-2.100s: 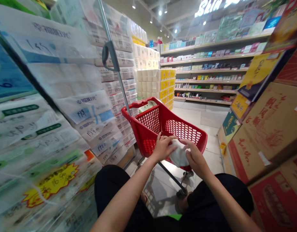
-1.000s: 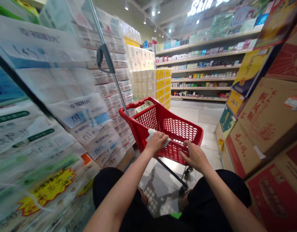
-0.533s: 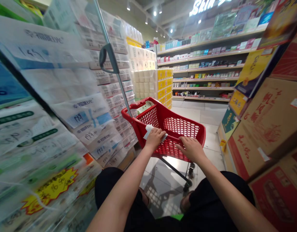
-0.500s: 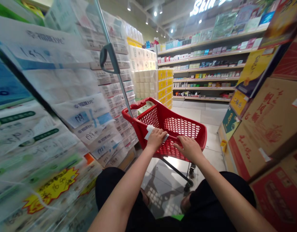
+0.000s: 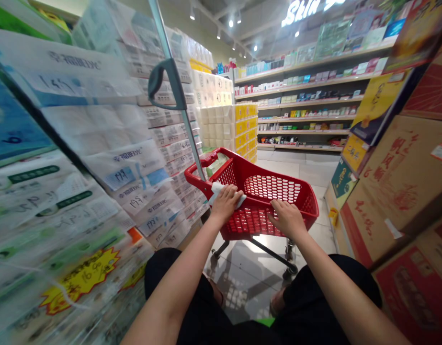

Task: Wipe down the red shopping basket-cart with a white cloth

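Observation:
A red plastic shopping cart [image 5: 278,184] with perforated walls stands in front of my knees, its side rim toward me. My left hand [image 5: 226,203] is closed over that rim near the handle end, pressing a white wipe [image 5: 218,187] against it. The wipe sticks out past the fingers on both sides; cloth or paper, I cannot tell. Farther right, my right hand [image 5: 288,218] curls its fingers over the same rim, thumb on the near side. A metal pole [image 5: 192,139] with a grey loop handle [image 5: 168,86] rises from the cart's handle end.
Stacked packs of tissue rolls [image 5: 98,120] crowd the left side, close to the cart. Cardboard cartons [image 5: 403,167] line the right. Shelves of small boxed goods [image 5: 303,98] stand across the back, beyond pale floor tiles [image 5: 278,165].
The cart has shifted slightly to the right and swung a little, showing more of its wheel frame. My left hand has slid left along the rim with the wipe. My right hand has moved slightly right.

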`<state>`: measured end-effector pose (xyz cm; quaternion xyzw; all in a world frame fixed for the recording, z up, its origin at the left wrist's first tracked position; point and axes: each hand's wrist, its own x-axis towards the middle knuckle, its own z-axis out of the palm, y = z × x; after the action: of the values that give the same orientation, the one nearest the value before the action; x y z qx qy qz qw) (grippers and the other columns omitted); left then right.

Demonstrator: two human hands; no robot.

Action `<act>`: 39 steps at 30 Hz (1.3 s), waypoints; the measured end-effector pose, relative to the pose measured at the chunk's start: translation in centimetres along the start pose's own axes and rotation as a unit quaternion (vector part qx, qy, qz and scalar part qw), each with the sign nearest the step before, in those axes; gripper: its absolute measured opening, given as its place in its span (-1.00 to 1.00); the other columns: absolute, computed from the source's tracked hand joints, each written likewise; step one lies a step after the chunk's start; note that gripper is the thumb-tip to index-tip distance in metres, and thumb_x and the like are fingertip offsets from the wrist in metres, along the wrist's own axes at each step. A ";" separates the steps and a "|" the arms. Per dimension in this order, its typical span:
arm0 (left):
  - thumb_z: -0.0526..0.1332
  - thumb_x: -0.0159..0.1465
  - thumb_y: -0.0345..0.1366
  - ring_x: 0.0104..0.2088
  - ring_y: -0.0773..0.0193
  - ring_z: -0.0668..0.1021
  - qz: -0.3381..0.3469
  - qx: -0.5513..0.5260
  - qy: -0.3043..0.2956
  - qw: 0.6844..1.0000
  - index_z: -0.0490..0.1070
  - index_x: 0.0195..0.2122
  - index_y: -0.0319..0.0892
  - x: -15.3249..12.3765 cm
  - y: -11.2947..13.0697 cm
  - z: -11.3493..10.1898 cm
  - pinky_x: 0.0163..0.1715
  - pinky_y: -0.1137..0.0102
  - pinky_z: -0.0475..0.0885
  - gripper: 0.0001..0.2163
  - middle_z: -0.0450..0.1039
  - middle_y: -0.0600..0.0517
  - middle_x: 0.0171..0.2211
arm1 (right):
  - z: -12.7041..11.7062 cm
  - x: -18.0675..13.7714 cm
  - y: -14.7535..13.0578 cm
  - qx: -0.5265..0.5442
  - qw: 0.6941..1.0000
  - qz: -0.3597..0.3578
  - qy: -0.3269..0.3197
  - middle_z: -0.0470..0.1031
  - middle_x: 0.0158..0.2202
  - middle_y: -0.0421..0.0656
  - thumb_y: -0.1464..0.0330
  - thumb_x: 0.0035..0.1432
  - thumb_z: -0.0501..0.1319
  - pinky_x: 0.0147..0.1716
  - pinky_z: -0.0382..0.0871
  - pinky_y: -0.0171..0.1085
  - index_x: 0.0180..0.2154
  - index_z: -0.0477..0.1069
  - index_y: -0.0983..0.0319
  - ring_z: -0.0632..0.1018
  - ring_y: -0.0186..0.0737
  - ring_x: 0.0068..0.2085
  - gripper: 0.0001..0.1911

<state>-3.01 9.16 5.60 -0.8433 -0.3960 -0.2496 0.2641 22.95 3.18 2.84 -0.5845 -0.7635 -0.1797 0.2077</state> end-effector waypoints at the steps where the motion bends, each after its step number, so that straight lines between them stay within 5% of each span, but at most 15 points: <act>1: 0.07 0.37 -0.27 0.26 0.08 0.20 -0.020 0.008 0.011 1.000 0.33 0.06 -0.04 -0.3 -1.0 -0.5 0.27 0.08 0.05 -0.74 0.20 -0.06 0.19 | 0.1 0.0 0.0 0.000 1.000 0.000 0.001 0.46 -0.19 -0.10 0.20 0.24 0.07 -0.24 0.06 -0.22 -0.08 0.28 0.20 0.41 -0.12 -0.17 -0.72; 4: 0.12 0.33 -0.20 0.34 -0.04 0.00 -0.084 0.024 0.032 0.996 0.35 0.05 0.00 -0.9 -3.3 -1.9 0.29 -0.06 -0.06 -0.73 0.03 -0.05 0.30 | 0.3 0.1 -0.2 -0.004 1.000 0.004 0.005 0.45 -0.18 -0.08 0.19 0.22 0.07 -0.22 0.05 -0.21 -0.08 0.28 0.21 0.40 -0.11 -0.16 -0.70; 9: 0.09 0.34 -0.22 0.30 0.01 0.12 -0.111 0.026 0.024 0.993 0.36 0.05 -0.03 -0.9 -3.3 -2.3 0.30 0.00 -0.04 -0.73 0.21 -0.10 0.18 | 0.4 0.2 -1.3 -0.017 1.000 0.016 0.000 0.42 -0.20 -0.06 0.13 0.18 0.10 -0.22 0.04 -0.20 -0.12 0.27 0.22 0.37 -0.08 -0.16 -0.66; 14: 0.06 0.36 -0.25 0.22 0.04 0.25 -0.093 0.008 0.005 0.996 0.35 0.07 -0.09 -0.4 1.8 -0.5 0.28 0.02 0.05 -0.72 0.32 -0.13 0.09 | 0.3 0.2 -2.7 -0.021 1.000 0.014 -0.006 0.40 -0.20 -0.04 0.13 0.13 0.14 -0.23 0.04 -0.19 -0.11 0.26 0.23 0.35 -0.06 -0.16 -0.62; 20: 0.03 0.37 -0.31 0.28 0.09 0.20 -0.013 -0.018 -0.018 1.000 0.11 0.27 -0.13 0.0 8.3 1.1 0.26 0.12 0.14 -0.57 0.15 -0.13 0.27 | 0.3 0.2 -3.3 -0.011 1.000 0.003 -0.006 0.39 -0.19 -0.05 0.19 0.06 0.18 -0.22 0.04 -0.19 -0.11 0.25 0.24 0.34 -0.08 -0.16 -0.62; 25: -0.02 0.38 -0.37 0.29 0.18 0.20 0.031 -0.018 -0.035 0.999 0.10 0.28 -0.13 -0.3 4.3 -0.2 0.27 0.21 0.14 -0.57 0.13 -0.09 0.29 | 0.1 0.2 -2.8 -0.001 1.000 -0.006 -0.012 0.40 -0.19 -0.08 0.20 0.09 0.15 -0.23 0.05 -0.20 -0.11 0.25 0.21 0.35 -0.10 -0.17 -0.65; 32: -0.01 0.33 -0.45 0.33 0.09 0.11 -0.056 0.023 -0.023 0.998 0.13 0.27 -0.12 -1.9 -4.1 -1.9 0.29 0.08 0.08 -0.54 0.06 -0.12 0.32 | 0.1 0.3 -3.3 0.008 1.000 -0.003 -0.007 0.40 -0.18 -0.06 0.18 0.14 0.12 -0.21 0.06 -0.20 -0.07 0.25 0.21 0.36 -0.09 -0.17 -0.64; 35: 0.00 0.33 -0.46 0.35 0.02 0.04 -0.100 0.043 -0.001 0.994 0.16 0.24 -0.07 -2.6 -4.2 -1.3 0.28 0.00 0.06 -0.55 0.00 -0.11 0.34 | 0.2 0.5 -3.8 0.006 1.000 -0.001 -0.006 0.39 -0.19 -0.05 0.18 0.13 0.12 -0.22 0.05 -0.19 -0.08 0.25 0.22 0.35 -0.09 -0.17 -0.64; 39: 0.03 0.33 -0.45 0.35 -0.01 0.02 -0.126 0.043 0.016 0.991 0.15 0.24 -0.03 -2.8 -0.7 0.4 0.27 -0.05 0.06 -0.54 0.06 -0.11 0.31 | 0.3 0.8 -4.6 0.005 1.000 0.002 -0.009 0.39 -0.20 -0.07 0.17 0.11 0.14 -0.22 0.05 -0.19 -0.10 0.24 0.22 0.35 -0.08 -0.17 -0.63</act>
<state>-5.10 8.30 3.68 -0.7703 -0.5055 -0.2771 0.2726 18.25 2.84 2.87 -0.5861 -0.7653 -0.1702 0.2043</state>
